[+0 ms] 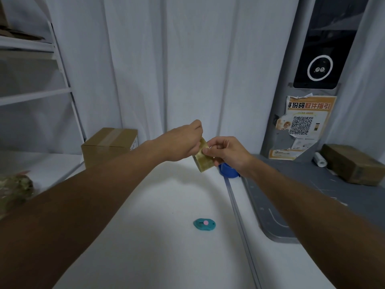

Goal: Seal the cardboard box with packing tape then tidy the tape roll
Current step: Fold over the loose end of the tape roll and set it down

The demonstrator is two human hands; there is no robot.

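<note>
A yellowish roll of packing tape [204, 161] is held in the air above the far part of the white table [158, 236]. My left hand [181, 142] grips it from the left, partly covering it. My right hand [227, 152] pinches its upper edge between thumb and forefinger. A brown cardboard box [108, 144] with a strip of clear tape along its top seam stands at the back left of the table, apart from both hands.
A teal cutter with a pink button [204, 224] lies mid-table. A blue round object [228, 171] sits under my right hand. To the right are a grey mat [291, 184], a flat brown parcel [352, 163] and a small white roll [320, 159]. White shelving [35, 90] stands left.
</note>
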